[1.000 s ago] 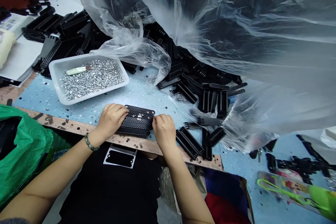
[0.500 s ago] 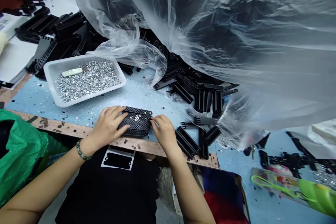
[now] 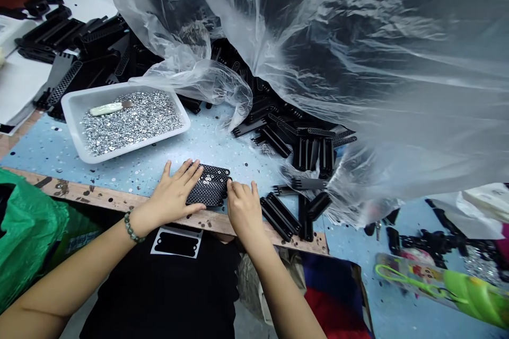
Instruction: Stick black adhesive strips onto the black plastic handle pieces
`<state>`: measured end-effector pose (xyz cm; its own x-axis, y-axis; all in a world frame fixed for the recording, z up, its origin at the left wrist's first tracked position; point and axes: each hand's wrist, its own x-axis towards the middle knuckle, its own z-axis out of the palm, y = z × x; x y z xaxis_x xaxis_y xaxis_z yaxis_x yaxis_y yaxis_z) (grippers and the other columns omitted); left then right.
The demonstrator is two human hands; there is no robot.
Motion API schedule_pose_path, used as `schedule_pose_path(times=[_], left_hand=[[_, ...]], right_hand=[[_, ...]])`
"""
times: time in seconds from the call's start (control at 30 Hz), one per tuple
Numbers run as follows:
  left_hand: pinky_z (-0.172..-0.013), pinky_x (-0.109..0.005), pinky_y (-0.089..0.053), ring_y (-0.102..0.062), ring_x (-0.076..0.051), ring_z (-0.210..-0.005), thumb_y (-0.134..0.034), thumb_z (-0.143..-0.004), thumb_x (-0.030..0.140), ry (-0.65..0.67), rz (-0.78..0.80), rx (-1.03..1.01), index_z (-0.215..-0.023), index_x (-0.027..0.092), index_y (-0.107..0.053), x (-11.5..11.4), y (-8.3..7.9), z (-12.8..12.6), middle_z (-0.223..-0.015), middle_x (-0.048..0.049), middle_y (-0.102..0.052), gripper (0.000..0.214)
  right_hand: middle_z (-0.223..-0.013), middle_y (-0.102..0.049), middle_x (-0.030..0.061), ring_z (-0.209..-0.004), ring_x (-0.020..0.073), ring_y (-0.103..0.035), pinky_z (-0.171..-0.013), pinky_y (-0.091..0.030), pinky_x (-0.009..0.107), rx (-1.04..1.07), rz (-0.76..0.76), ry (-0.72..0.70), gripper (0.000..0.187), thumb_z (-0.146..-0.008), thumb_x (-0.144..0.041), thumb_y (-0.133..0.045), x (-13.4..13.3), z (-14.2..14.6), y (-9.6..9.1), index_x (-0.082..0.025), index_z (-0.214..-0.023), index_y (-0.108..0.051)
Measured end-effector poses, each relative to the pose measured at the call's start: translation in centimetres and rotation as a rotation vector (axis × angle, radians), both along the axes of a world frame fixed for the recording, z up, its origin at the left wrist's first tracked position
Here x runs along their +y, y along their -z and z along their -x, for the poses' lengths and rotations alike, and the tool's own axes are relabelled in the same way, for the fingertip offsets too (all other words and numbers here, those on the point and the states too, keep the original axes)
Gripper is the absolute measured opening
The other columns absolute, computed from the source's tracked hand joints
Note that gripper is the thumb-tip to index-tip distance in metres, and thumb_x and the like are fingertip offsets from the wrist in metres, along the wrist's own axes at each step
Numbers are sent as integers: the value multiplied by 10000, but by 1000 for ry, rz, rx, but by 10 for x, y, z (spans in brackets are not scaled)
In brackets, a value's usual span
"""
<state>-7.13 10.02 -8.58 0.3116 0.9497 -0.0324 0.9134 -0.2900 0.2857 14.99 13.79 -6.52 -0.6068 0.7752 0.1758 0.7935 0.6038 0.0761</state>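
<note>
Several black perforated plastic strips lie side by side near the table's front edge, with small silver washers scattered on top. My left hand lies flat over their left end, fingers stretched out and spread. My right hand rests at their right end, fingers curled and pressing against the strips' ends. Both wrists cross the wooden table edge.
A white tray full of silver washers, with a white-handled tool in it, stands at the back left. A large clear plastic bag covers a heap of black parts. A green bag hangs at the left.
My left hand has gone from curled over the strips to flat with fingers spread. My right hand has shifted slightly left against the strips' ends.
</note>
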Motion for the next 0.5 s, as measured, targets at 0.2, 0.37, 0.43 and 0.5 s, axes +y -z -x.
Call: schedule_pose_path(times=[0.2,0.37,0.43,0.5], left_hand=[[-1164,-657,32,-115,-310,-1492,-286,-891,722,-1,12,5,-1553,142,-154,1,-1,1,-1605,-85,-78,890],[-1157,-672,12,-126,-318,-1490,-331,-894,700,0,22,3,-1548,130,-170,0,-2,0,-1602,-98,-96,883],[-1156,-674,4,-123,-318,-1490,-347,-895,690,-2,22,0,-1547,127,-173,0,-3,-1,-1603,-99,-97,878],[-1157,-674,3,-130,-321,-1489,-366,-895,679,-5,9,-9,-1545,129,-180,-1,-3,-1,-1602,-106,-115,872]], right_hand=[[-916,-660,80,-848,183,-624,-809,-497,306,386,343,97,205,-901,-171,-520,24,-10,5,-147,-1004,-695],[-833,-640,77,-805,188,-610,-760,-468,291,338,266,195,136,-888,-150,-550,30,-1,7,-134,-842,-677],[-805,-624,89,-788,212,-589,-746,-457,315,193,177,203,162,-893,-137,-531,26,7,5,-124,-793,-658],[-783,-609,99,-771,233,-564,-773,-448,354,54,75,173,195,-887,-96,-503,20,17,1,-123,-757,-645]])
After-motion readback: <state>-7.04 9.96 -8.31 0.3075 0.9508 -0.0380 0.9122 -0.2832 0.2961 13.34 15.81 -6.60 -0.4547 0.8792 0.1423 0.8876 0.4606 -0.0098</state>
